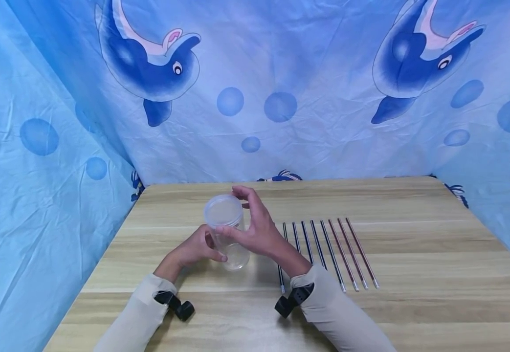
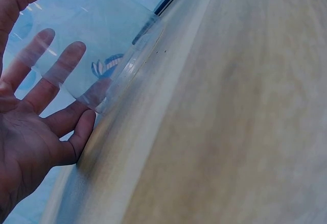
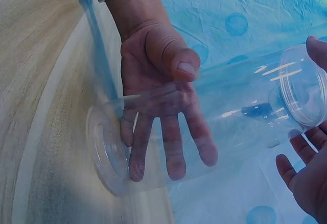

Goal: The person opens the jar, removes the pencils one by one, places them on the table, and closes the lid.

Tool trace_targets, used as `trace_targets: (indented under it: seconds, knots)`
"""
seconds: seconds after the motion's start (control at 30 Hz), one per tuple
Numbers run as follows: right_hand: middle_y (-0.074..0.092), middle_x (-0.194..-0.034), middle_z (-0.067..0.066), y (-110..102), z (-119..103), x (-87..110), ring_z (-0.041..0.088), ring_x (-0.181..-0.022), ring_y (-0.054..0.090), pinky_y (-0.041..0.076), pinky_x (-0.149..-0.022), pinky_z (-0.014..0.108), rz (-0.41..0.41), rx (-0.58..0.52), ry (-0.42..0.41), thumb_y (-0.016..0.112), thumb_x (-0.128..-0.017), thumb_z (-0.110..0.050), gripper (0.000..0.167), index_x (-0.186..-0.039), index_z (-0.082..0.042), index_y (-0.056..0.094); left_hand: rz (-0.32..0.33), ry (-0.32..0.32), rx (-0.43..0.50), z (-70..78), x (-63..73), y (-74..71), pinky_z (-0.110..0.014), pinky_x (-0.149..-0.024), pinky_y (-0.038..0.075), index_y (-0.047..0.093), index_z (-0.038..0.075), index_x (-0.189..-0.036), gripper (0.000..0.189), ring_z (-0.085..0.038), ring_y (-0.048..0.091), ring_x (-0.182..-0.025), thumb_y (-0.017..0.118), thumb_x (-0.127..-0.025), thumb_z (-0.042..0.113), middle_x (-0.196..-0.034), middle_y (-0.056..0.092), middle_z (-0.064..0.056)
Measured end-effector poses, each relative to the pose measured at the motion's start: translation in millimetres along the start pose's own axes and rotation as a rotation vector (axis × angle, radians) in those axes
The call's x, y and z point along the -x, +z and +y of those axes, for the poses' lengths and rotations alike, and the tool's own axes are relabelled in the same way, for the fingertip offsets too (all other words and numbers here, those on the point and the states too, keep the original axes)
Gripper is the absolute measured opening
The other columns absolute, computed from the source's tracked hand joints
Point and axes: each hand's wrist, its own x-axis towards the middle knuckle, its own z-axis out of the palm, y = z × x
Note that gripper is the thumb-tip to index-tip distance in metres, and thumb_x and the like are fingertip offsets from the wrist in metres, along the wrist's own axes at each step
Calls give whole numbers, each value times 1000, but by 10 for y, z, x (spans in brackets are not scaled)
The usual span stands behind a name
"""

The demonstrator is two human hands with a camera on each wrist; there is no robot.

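Note:
A clear plastic jar (image 1: 238, 255) with a round translucent lid (image 1: 224, 211) stands slightly tilted on the table, left of centre. My left hand (image 1: 195, 245) holds its lower side, thumb in front and fingers behind; through the clear wall these fingers show spread in the right wrist view. Around the top, my right hand (image 1: 256, 227) has its thumb on the near side and its fingers at the far side of the lid. The jar (image 2: 120, 45) also fills the upper left of the left wrist view. I see nothing inside it.
To the right, several dark pencils (image 1: 333, 254) and dark red pencils (image 1: 362, 252) lie side by side, partly hidden by my right forearm. The wooden table (image 1: 435, 274) ends at a blue curtain (image 1: 325, 142) printed with dolphins.

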Motion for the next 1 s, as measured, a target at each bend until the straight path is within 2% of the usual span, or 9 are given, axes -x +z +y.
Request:
trace_targets:
  seconds: [0.2,0.37,0.53,0.7,1.0]
  knots:
    - [47,-145,6,-9,-4,20,18,-129,44,41,-106,43,-55,-24,16,70,-86,-37,77,-149,-12,33,1,-1,0,-6,16,-5,-33,-106,39,47,3,-140,83,-25,51,-123,87,-67,3,-138,53,-9]
    - [40,-153,0,3,-18,24,16,-135,40,39,-107,43,-57,-13,-1,66,-89,-37,79,-154,-14,28,5,-5,-12,5,20,4,-33,-105,39,47,2,-140,82,-25,49,-124,87,-68,6,-139,51,-10]
    - [47,-147,2,27,-37,19,18,-131,44,41,-104,43,9,-1,-35,73,-85,-33,82,-152,-14,29,4,-10,-23,5,6,9,-32,-103,40,47,2,-139,81,-24,50,-121,87,-68,6,-137,52,-9]
    - [49,-137,5,66,-58,30,20,-121,48,45,-96,42,84,44,-23,82,-78,-32,83,-143,-9,36,0,-1,-6,1,-1,20,-31,-100,44,50,-1,-135,77,-23,53,-116,87,-67,3,-132,55,-11]
    - [50,-133,6,105,-94,37,20,-119,49,46,-94,41,117,74,-1,86,-74,-29,83,-139,-7,38,-5,13,32,3,11,32,-31,-102,45,52,-3,-134,76,-23,54,-118,86,-66,-1,-132,55,-9]
